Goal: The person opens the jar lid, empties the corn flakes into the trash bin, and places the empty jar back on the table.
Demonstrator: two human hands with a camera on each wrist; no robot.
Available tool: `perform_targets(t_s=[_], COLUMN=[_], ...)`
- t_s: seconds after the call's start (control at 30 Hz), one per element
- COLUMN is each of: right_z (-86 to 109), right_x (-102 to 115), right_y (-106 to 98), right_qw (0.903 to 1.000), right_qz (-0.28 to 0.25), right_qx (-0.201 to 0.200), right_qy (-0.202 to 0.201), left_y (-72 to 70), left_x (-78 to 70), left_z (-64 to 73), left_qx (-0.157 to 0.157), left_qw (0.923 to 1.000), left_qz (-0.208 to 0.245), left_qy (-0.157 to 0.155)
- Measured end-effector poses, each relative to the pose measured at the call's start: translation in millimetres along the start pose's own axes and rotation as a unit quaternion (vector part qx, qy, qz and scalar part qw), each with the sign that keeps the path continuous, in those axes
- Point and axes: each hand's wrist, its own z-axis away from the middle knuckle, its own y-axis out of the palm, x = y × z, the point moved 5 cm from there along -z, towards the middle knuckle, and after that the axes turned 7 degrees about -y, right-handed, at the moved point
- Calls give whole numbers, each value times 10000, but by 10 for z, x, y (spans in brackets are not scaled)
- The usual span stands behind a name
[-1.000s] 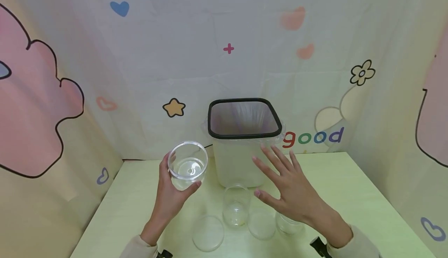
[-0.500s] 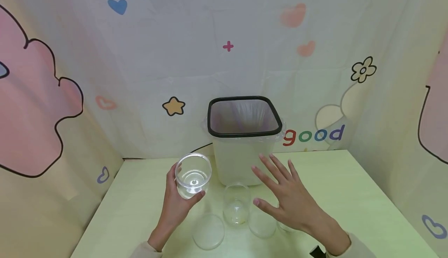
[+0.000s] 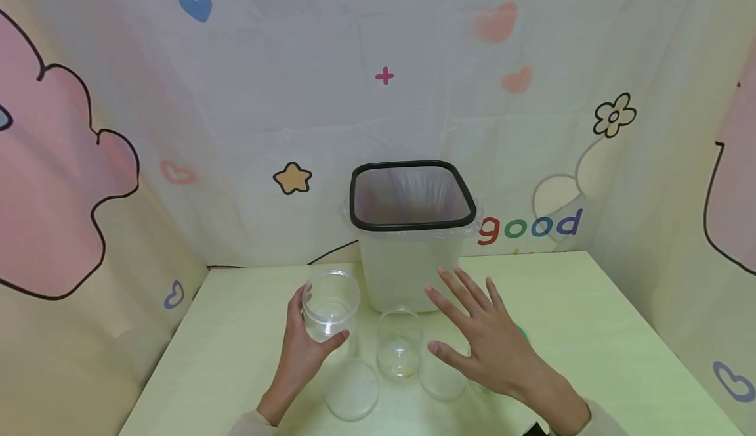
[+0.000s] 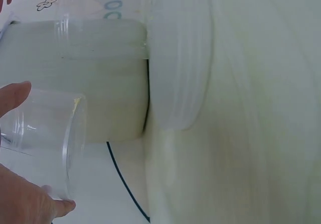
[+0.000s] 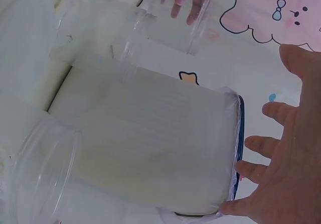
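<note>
My left hand (image 3: 298, 350) grips a clear round plastic jar (image 3: 331, 301) by its side, thumb toward the front and fingers behind. In the left wrist view the thumb and fingers wrap the jar (image 4: 42, 138). My right hand (image 3: 487, 341) is spread in the air with nothing in it; in the right wrist view its fingers stand apart. Between the hands a second clear jar (image 3: 399, 347) stands on the table. A third jar (image 3: 481, 387) is mostly hidden under my right hand. Two flat clear round lids lie in front, a left lid (image 3: 352, 390) and a right lid (image 3: 443, 381).
A pale waste bin (image 3: 407, 272) with a black rim and a plastic liner stands at the back, against the printed curtain (image 3: 266, 94). Part of a small green thing (image 3: 522, 332) shows behind my right hand. The pale table (image 3: 195, 357) spreads to both sides.
My left hand has moved down and to the right with the jar, closer to the standing jar. The right hand has sunk slightly. A bit of green now shows behind it.
</note>
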Motion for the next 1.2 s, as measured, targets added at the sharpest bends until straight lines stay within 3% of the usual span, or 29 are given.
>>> perform_targets(t_s=[0.63, 1.2], right_z=[114, 156], right_x=[32, 34], right_y=[90, 142], right_qw=[9998, 9992], right_qz=[-28, -36], right_qx=[154, 304], right_qy=[81, 238], left_y=[164, 237], left_x=[305, 417], left_z=[-42, -56], left_qx=[320, 503], left_qw=[9986, 9963], left_qz=[-394, -585], left_qy=[-157, -375])
